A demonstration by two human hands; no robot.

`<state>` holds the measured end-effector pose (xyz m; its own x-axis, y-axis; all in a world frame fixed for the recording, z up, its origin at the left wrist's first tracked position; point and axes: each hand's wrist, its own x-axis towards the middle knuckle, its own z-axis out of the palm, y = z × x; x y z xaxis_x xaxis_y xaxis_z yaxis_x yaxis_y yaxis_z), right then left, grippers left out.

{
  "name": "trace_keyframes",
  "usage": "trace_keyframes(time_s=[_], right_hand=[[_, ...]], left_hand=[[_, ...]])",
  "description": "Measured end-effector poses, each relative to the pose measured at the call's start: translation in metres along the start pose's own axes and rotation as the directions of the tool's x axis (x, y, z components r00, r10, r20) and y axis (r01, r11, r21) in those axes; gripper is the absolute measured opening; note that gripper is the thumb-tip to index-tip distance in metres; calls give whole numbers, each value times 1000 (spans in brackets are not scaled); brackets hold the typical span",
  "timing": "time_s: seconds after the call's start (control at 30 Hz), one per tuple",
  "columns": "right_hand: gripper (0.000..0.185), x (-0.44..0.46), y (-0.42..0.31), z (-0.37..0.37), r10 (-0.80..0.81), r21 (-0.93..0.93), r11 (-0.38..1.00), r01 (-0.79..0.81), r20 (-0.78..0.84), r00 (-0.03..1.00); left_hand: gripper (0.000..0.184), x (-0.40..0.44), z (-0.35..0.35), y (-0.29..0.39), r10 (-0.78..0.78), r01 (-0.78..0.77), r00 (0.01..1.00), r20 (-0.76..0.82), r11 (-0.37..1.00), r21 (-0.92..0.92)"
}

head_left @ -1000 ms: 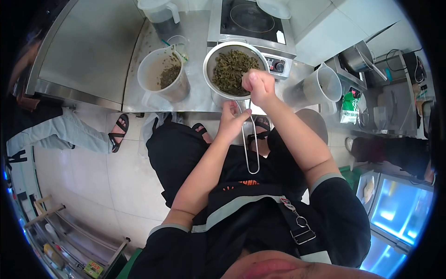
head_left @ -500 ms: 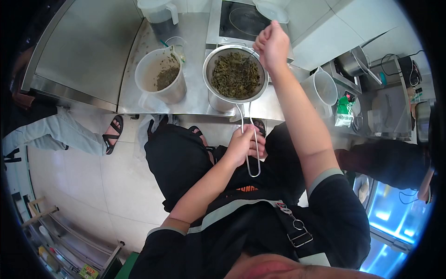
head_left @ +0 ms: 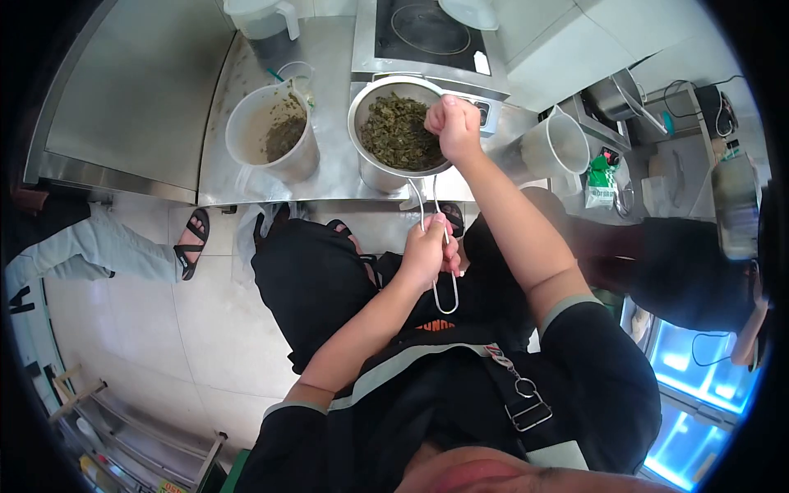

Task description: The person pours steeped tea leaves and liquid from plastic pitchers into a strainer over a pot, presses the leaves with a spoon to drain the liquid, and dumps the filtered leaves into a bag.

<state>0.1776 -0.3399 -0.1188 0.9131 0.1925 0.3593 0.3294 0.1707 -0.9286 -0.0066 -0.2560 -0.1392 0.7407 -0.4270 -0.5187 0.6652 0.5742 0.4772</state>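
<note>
A round metal strainer [head_left: 356, 123] full of wet dark green leaves [head_left: 399, 133] rests on top of a metal container [head_left: 384, 175] at the counter's front edge. Its wire handle points towards my body, and my left hand [head_left: 429, 251] is closed around it. Over the strainer's right rim, my right hand [head_left: 457, 129] is closed in a fist; whatever it may hold is hidden. To the left stands a cloudy plastic pitcher [head_left: 301, 156] with leaf residue inside.
An induction cooker [head_left: 427, 33] sits behind the strainer. Another pitcher [head_left: 283, 31] with dark liquid is at the back left. On the right are an empty-looking pitcher [head_left: 567, 144] and a green bag [head_left: 602, 180]. People stand at far left and far right.
My left hand has gone from beneath the strainer's rim to its handle. My right hand rose to the upper right, then came back down to the rim. The person at right has come closer.
</note>
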Motion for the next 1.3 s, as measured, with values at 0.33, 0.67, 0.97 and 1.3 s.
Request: trace_keyframes(time_s=[0.33, 0.67, 0.97, 1.3], right_hand=[[45, -5, -42, -4, 159, 95, 986, -139, -258, 953], [35, -29, -9, 8, -225, -409, 891, 196, -23, 974], [44, 21, -38, 38, 255, 254, 950, -184, -286, 924], [38, -30, -3, 31, -99, -264, 958, 112, 64, 993]], left_hand=[[29, 0, 1, 3, 33, -32, 999, -40, 999, 24], [30, 6, -1, -7, 43, -42, 998, -52, 999, 20], [29, 5, -3, -7, 30, -28, 997, -65, 999, 31], [29, -2, 2, 1, 41, -34, 993, -115, 998, 61]])
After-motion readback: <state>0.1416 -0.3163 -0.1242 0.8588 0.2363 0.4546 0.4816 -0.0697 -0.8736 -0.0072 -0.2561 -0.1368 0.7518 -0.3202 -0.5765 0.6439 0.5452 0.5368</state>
